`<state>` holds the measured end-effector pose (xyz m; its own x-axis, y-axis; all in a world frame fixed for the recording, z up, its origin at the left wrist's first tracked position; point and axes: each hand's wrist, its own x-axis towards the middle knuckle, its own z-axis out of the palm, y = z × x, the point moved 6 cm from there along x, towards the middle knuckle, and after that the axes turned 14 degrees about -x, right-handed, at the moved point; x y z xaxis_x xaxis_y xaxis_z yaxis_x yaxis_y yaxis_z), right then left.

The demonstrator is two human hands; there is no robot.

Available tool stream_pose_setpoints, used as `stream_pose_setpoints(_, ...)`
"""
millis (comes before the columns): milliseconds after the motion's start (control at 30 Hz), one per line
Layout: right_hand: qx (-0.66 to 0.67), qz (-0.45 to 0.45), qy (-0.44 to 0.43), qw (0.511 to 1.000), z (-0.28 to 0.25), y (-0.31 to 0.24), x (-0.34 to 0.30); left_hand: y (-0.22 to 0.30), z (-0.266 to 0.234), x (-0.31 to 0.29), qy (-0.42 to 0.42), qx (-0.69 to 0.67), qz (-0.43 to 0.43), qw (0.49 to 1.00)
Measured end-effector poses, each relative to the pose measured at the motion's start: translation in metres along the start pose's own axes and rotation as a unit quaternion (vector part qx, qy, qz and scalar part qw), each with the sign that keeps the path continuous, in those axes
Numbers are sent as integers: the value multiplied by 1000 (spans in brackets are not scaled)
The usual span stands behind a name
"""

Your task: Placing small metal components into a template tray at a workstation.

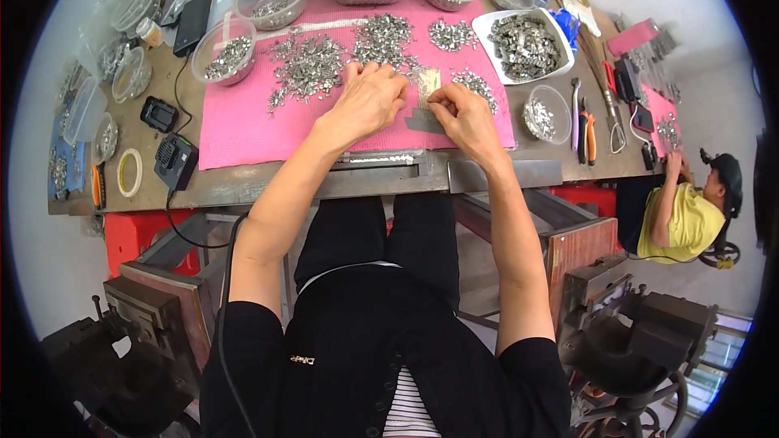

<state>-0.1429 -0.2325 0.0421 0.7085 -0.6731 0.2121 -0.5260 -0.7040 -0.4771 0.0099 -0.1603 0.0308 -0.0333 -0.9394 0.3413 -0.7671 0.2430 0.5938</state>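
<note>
My left hand (369, 101) reaches to the near edge of a heap of small silvery metal pieces (383, 39) on a pink mat (243, 134). Its fingers are curled downward, and whatever they pinch is hidden. Just to its right, my right hand (466, 118) has thumb and fingers pressed together; anything between them is too small to make out. A tan strip (428, 81) lies between the hands, with a flat grey plate (426, 123) beside the right fingertips. Other heaps of metal pieces (308, 65) spread left of my left hand, and a smaller heap (475, 85) sits beyond my right.
Clear tubs of metal pieces (273, 0) ring the mat's far side. A white tray (487, 32) stands back right, near a small clear cup (529, 126) and pliers (591, 142). A black charger (175, 158) sits left. Another person (686, 211) works at far right.
</note>
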Motion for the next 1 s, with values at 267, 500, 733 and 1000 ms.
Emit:
stream_pose_setpoints(267, -30, -120, 60, 991, 4, -12, 12, -4, -9, -14, -16, 42, 13, 999)
stream_pose_setpoints(500, -121, -262, 20, 957, 23, -16, 38, -2, -8, -27, -11, 75, -36, 997)
stream_pose_setpoints(733, -163, -301, -7, 940, 27, -25, 40, 22, -32, -39, 101, -169, -48, 979)
stream_pose_setpoints(1000, -94, -237, 67, 965, 23, -39, 25, 47, -19, -82, 156, -303, -89, 936)
